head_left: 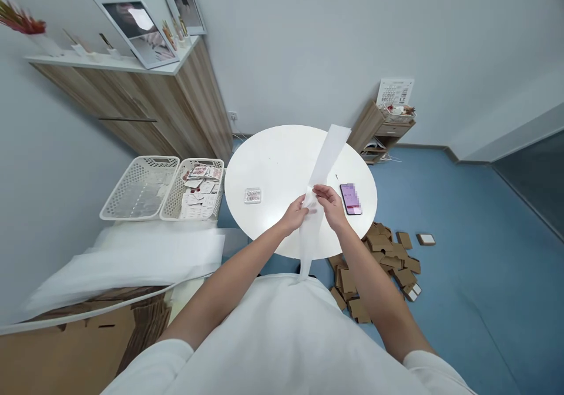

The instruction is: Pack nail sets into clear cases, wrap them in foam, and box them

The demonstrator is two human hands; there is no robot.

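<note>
Both my hands hold a long white paper strip [326,154] over the round white table [273,154]. My left hand [294,216] pinches the strip from the left. My right hand [329,205] pinches it from the right, fingers closed on it. The strip rises towards the far table edge and hangs down below my hands to my lap. A small clear packet [252,195] lies on the table left of my hands. A phone [351,198] with a lit screen lies just right of my right hand.
Two white mesh baskets [141,187] stand left of the table; the right one [200,192] holds several small packets. Flat brown cardboard boxes [383,260] litter the blue floor at right. A wooden cabinet [145,95] and a small shelf [383,127] stand against the wall.
</note>
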